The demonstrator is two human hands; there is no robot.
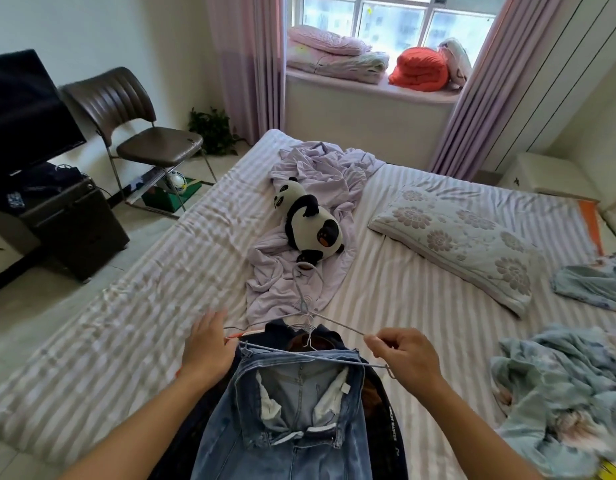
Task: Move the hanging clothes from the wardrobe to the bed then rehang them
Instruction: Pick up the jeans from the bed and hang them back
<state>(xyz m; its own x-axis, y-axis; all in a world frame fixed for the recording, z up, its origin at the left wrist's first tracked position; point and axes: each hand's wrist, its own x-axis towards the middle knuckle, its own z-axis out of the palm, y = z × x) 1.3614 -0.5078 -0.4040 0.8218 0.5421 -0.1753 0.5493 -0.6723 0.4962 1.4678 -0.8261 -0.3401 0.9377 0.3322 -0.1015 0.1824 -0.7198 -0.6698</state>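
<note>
Jeans: pair of blue jeans [292, 420] lies on the near edge of the bed [421, 292], between the two forearms, waistband up toward the hands, fly open.
Jeans hanger: thin wire hanger [310, 356] runs across the waistband from one hand to the other, clips at both ends.
Dark clothes: dark garment [386, 407] under the jeans, showing at both sides and above the waistband, between the hands.
Other hangers: more wire hangers [305, 306] stacked just beyond the hands, hooks pointing away toward the stuffed panda [311, 220].
Left hand: left hand [209, 348] at the left end of the hanger, palm down, fingers spread and loosely open; blurred. It touches the clothes at the left clip; whether it grips anything, cannot tell.
Right hand: right hand [403, 355] at the right end, fingers curled, thumb and forefinger pinched on the hanger wire near the right clip.
Beyond the hands: lilac sheet [299, 278] bunched under the panda.
Right of the right hand: flowered pillow [466, 233], farther off; crumpled blue-green cloth [559, 393] near the bed's right edge.
</note>
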